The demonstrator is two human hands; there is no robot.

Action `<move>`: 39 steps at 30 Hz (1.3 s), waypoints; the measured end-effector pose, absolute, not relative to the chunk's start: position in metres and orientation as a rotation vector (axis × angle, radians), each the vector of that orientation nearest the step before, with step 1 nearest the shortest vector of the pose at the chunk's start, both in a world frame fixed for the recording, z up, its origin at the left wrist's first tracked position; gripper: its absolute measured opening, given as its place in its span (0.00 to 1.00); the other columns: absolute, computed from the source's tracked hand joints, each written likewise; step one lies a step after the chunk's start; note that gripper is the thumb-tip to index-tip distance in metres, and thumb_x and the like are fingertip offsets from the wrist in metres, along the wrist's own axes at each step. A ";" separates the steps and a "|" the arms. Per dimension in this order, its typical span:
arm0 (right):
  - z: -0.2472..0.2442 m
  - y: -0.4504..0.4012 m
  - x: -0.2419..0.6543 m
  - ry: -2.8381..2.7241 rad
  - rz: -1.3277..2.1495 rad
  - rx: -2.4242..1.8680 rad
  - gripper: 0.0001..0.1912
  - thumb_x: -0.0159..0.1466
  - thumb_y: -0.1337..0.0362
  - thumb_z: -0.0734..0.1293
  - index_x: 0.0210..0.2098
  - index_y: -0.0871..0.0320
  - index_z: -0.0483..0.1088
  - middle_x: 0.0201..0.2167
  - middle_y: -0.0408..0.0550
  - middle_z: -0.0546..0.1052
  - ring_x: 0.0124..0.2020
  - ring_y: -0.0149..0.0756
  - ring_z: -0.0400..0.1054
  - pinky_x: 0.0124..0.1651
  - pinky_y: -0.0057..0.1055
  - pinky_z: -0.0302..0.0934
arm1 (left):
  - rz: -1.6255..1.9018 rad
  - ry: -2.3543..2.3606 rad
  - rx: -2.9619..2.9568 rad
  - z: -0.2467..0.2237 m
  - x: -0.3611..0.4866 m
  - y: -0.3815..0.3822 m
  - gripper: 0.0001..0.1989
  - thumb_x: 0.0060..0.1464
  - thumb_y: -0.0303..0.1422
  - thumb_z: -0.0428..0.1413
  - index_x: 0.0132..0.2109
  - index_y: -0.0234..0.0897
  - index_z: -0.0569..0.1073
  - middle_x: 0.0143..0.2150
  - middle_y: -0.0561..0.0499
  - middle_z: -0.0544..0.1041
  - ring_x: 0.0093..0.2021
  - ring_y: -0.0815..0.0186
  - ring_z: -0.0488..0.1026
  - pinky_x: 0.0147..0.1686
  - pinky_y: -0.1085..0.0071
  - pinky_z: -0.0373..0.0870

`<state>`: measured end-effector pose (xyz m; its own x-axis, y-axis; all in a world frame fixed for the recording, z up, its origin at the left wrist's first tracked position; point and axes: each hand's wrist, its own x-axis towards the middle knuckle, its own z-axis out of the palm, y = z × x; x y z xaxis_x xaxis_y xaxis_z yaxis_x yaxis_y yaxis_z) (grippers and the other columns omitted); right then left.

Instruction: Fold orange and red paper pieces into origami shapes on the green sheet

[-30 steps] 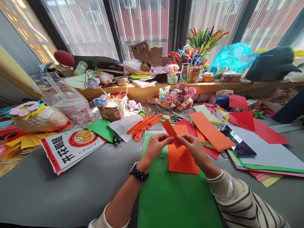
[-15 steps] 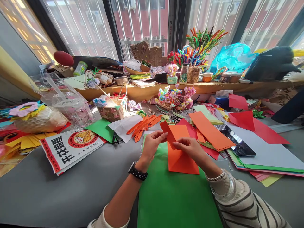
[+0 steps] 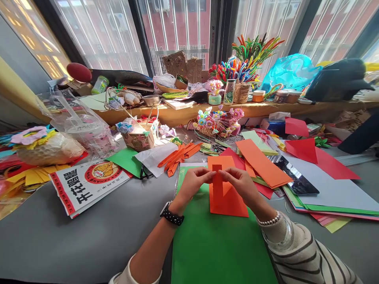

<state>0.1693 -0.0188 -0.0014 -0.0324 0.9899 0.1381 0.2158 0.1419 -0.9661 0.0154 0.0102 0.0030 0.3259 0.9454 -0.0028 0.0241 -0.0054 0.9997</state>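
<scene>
Between my two hands a narrow strip of orange paper (image 3: 218,190) is held upright. My left hand (image 3: 194,184) pinches its left edge near the top, thumb and fingers closed. At the right edge, my right hand (image 3: 239,183) pinches the same strip. Behind and below the strip lies a larger orange paper sheet (image 3: 232,205), resting on a green sheet (image 3: 222,248). To the right is a stack of folded orange paper (image 3: 263,163). Several folded orange paper pieces (image 3: 180,156) lie beyond my left hand.
A black phone (image 3: 296,175) sits on coloured sheets at right. A printed paper bag (image 3: 89,185) lies at left, near a plastic-wrapped drink cup (image 3: 89,128). Flower baskets (image 3: 139,138) stand behind. Pipe cleaners (image 3: 239,69) and a blue plastic bag (image 3: 290,73) are on the windowsill.
The orange strip has turned from a slant to upright and now hangs between both hands. My right hand has moved slightly right and up, while the left stays nearly in place.
</scene>
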 end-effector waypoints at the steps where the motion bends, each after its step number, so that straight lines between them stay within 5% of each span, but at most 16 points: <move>1: -0.001 -0.019 0.169 -1.425 1.038 -1.227 0.15 0.54 0.53 0.62 0.26 0.59 0.69 0.24 0.45 0.73 0.29 0.33 0.65 0.32 0.27 0.58 | 0.942 0.972 1.365 0.003 0.015 0.010 0.13 0.39 0.40 0.58 0.27 0.32 0.74 0.26 0.49 0.75 0.29 0.66 0.71 0.32 0.71 0.68; 24: -0.005 -0.019 0.170 -1.453 0.903 -1.333 0.15 0.53 0.52 0.62 0.24 0.59 0.68 0.22 0.44 0.70 0.24 0.31 0.61 0.27 0.26 0.54 | 0.957 0.970 1.404 0.000 0.016 0.010 0.13 0.39 0.40 0.58 0.27 0.32 0.74 0.26 0.49 0.75 0.29 0.65 0.71 0.32 0.70 0.68; 32: -0.001 -0.019 0.170 -1.360 1.047 -1.200 0.14 0.54 0.55 0.62 0.26 0.60 0.68 0.26 0.46 0.71 0.31 0.33 0.65 0.35 0.28 0.58 | 0.882 0.936 1.463 0.001 0.015 0.009 0.12 0.41 0.38 0.57 0.29 0.32 0.74 0.27 0.48 0.75 0.31 0.64 0.71 0.33 0.69 0.68; 39: -0.004 -0.018 0.169 -1.415 0.856 -1.290 0.14 0.54 0.55 0.62 0.23 0.60 0.65 0.20 0.42 0.67 0.23 0.29 0.59 0.25 0.25 0.53 | 0.840 0.894 1.465 0.000 0.017 0.010 0.12 0.42 0.39 0.56 0.31 0.33 0.74 0.28 0.50 0.74 0.31 0.66 0.70 0.34 0.72 0.67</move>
<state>0.1688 -0.0181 -0.0036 0.0655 0.9764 0.2058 0.2709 0.1811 -0.9454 0.0169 0.0097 -0.0005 0.4505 0.8927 0.0084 0.0641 -0.0417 0.9971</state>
